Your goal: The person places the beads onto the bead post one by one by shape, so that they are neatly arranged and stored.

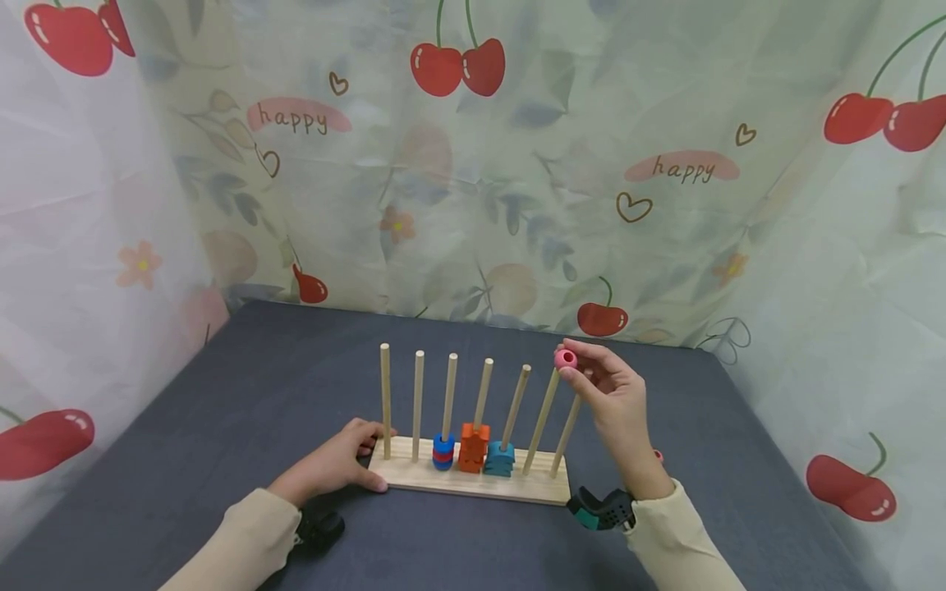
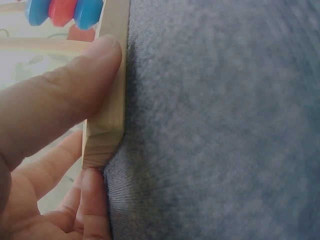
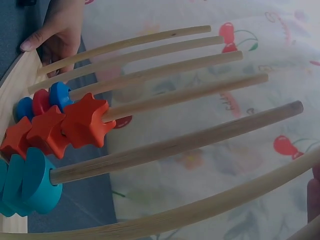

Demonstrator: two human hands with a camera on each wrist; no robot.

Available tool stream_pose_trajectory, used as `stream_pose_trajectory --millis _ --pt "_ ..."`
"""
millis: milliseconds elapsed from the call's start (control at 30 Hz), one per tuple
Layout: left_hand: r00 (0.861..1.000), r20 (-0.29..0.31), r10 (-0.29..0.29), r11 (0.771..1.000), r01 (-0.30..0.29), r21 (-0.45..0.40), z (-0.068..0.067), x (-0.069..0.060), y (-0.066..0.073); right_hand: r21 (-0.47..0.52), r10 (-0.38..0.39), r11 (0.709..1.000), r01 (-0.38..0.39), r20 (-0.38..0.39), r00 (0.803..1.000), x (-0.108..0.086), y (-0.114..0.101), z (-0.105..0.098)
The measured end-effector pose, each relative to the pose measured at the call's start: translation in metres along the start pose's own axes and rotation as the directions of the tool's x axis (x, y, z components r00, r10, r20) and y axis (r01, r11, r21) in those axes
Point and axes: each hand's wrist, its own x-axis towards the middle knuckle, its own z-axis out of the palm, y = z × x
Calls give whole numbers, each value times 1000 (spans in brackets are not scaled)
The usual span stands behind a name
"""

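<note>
A wooden peg board with several upright pegs stands on the dark table. My left hand grips its left end, thumb on the front edge and fingers round the end and back. With thumb and fingertips, my right hand pinches a pink bead at the top of the second peg from the right; its hole faces me, and I cannot tell whether it touches the peg. Blue and red beads, orange star beads and teal beads sit low on three middle pegs.
A small pinkish-red thing shows partly behind my right wrist. Dark cloth covers the table, and a cherry-print curtain hangs at the back and sides. A black strap device is on my right wrist.
</note>
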Motion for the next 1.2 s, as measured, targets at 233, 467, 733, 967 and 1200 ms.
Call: stream_pose_trajectory --millis 233,467,733,967,1200 --pt "1000 18 16 1000 -16 -8 -1 -3 2 -23 84 996 -83 25 996 2 2 -1" --pt "1000 9 17 1000 -17 -11 -1 -1 1 33 143 988 -148 111 983 3 9 -4" --pt "1000 8 22 1000 -22 -6 0 0 0 36 209 975 -221 210 955 -1 26 -11" --pt "1000 2 -5 1000 5 2 0 0 1 -92 268 963 -252 324 907 -10 45 -19" --pt "1000 3 -2 1000 2 0 0 0 0 -179 298 954 -240 475 828 -20 68 -24"
